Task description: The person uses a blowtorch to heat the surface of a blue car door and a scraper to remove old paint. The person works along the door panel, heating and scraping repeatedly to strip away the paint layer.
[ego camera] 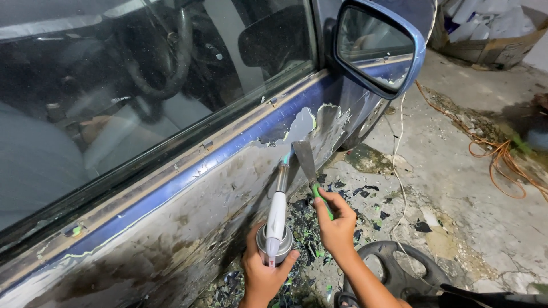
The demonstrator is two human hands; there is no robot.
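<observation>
Here, below the wing mirror (378, 45), the left hand (264, 272) has fingers clamped on a gas torch (277, 219) flaming at blue door paint (245, 145). Just right, the right hand (337, 219) grips a scraper (305, 162); a shallow blade angle likely lifts softened paint best.

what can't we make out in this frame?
- Head view: left hand wraps the torch; its canister base is hidden by the fingers.
- Scraper handle mostly covered by right hand.
- Car door lower part cut off by the bottom edge.
- Cabin behind the window lost in glare.
</observation>
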